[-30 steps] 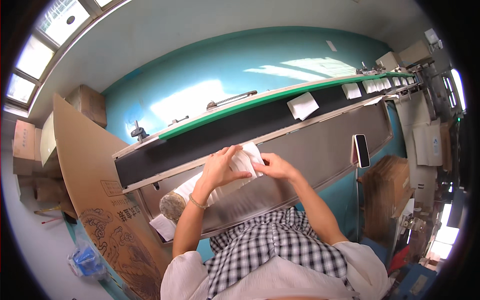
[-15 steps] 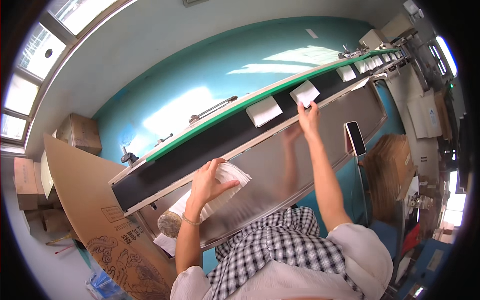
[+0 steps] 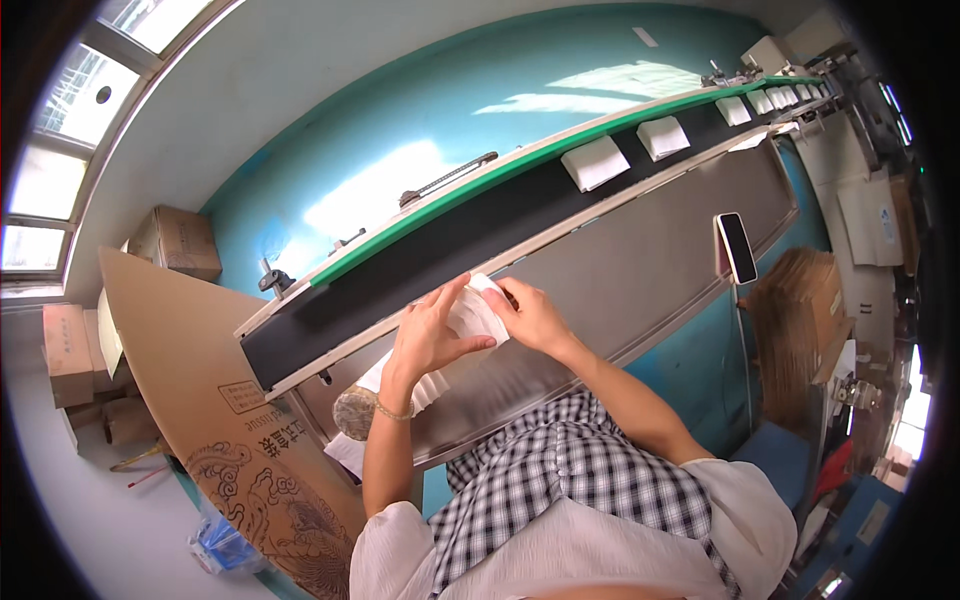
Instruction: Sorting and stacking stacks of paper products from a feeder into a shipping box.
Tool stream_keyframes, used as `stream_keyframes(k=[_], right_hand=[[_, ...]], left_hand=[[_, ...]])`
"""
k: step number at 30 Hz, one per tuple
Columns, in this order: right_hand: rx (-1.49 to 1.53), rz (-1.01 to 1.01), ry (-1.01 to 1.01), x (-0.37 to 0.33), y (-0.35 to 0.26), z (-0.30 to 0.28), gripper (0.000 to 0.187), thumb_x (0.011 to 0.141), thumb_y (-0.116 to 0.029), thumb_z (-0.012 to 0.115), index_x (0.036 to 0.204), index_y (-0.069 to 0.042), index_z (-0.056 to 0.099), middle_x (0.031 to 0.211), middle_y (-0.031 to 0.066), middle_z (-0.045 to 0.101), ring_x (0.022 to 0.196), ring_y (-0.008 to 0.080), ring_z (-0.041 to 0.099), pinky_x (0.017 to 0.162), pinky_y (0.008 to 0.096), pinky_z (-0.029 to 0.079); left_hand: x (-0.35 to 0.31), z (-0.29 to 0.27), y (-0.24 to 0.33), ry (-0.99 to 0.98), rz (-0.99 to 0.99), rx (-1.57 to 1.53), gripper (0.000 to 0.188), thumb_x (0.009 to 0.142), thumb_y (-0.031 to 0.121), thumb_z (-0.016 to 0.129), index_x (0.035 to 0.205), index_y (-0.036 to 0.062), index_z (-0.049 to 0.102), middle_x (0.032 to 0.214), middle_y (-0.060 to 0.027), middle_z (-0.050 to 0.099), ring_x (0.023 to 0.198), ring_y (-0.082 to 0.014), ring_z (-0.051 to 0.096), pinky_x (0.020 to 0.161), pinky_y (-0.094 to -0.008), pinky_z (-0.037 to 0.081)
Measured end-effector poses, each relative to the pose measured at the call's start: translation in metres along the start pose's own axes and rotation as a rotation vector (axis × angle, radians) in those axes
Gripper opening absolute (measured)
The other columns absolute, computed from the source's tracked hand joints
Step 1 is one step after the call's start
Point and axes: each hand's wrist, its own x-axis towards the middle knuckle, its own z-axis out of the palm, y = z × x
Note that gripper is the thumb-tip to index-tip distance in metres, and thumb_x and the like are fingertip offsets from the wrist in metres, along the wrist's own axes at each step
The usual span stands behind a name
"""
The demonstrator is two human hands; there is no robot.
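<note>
My left hand (image 3: 428,335) curves over a row of folded white tissues (image 3: 476,316) on the metal worktop, thumb reaching across its right end. My right hand (image 3: 532,318) has come up to the same end, its fingers pinching the outermost tissues. How many tissues it grips is hidden. Beside my left wrist, a rounded grey-brown block (image 3: 355,412) stands at the row's near left end. Behind my hands runs a black conveyor belt (image 3: 410,290), carrying a white tissue stack (image 3: 596,163) and another tissue stack (image 3: 663,138) farther right.
A green rail (image 3: 450,208) edges the belt's far side. On the right of the metal worktop (image 3: 650,235) a phone (image 3: 738,248) rests near the front edge. A large cardboard sheet (image 3: 190,370) leans at the left; stacked cardboard (image 3: 800,330) stands at the right.
My right hand has left the tissue stack on the belt and come back left to my left hand. The stacks on the belt now sit farther right. My left hand stays at the tissue row.
</note>
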Motion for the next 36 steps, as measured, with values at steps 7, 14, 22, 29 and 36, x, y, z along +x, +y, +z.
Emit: stream_keyframes(k=[7,14,22,29,36], right_hand=[[0.08,0.019,-0.042,0.007,0.025,-0.011,0.023,0.096,-0.02,0.059,0.103,0.002,0.061,0.089,0.0175,0.07,0.078,0.0247,0.069,0.068,0.0368,0.054],[0.56,0.232,-0.084,0.027,0.018,0.0,0.037,0.1,-0.041,0.058,0.101,-0.004,0.059,0.089,0.0094,0.07,0.075,0.0169,0.067,0.068,0.0297,0.054],[0.202,0.112,-0.047,0.001,0.026,0.027,0.038,0.095,-0.034,0.064,0.1,0.003,0.065,0.081,0.013,0.067,0.074,0.0173,0.063,0.068,0.0339,0.051],[0.692,0.32,0.001,0.045,0.029,0.003,0.036,0.094,-0.028,0.069,0.108,0.004,0.063,0.09,0.0103,0.07,0.079,0.0137,0.067,0.069,0.0264,0.054],[0.347,0.209,0.68,0.071,0.071,-0.072,0.068,0.096,-0.036,0.066,0.141,0.001,0.031,0.08,0.006,0.064,0.05,0.0102,0.054,0.047,0.0254,0.047]], left_hand=[[-0.012,0.004,-0.005,0.056,-0.043,-0.021,0.074,0.067,0.051,0.086,0.121,0.009,0.059,0.106,-0.0161,0.069,0.088,-0.0345,0.069,0.081,-0.0425,0.053],[-0.015,0.008,-0.009,0.033,-0.094,-0.065,0.076,0.066,0.055,0.084,0.121,0.0074,0.059,0.11,-0.0158,0.07,0.102,-0.0357,0.066,0.088,-0.0431,0.052],[-0.024,-0.005,-0.007,-0.069,-0.125,-0.035,0.086,0.064,0.056,0.085,0.129,0.0083,0.056,0.124,-0.0168,0.065,0.108,-0.0352,0.065,0.093,-0.0432,0.049],[-0.023,-0.007,-0.004,0.0,-0.086,-0.033,0.07,0.068,0.051,0.085,0.118,0.0086,0.059,0.114,-0.0149,0.067,0.1,-0.0353,0.067,0.085,-0.042,0.053],[-0.028,-0.004,-0.005,0.022,-0.108,-0.052,0.067,0.069,0.047,0.085,0.118,0.0101,0.06,0.112,-0.0132,0.068,0.1,-0.0342,0.066,0.085,-0.0412,0.053]])
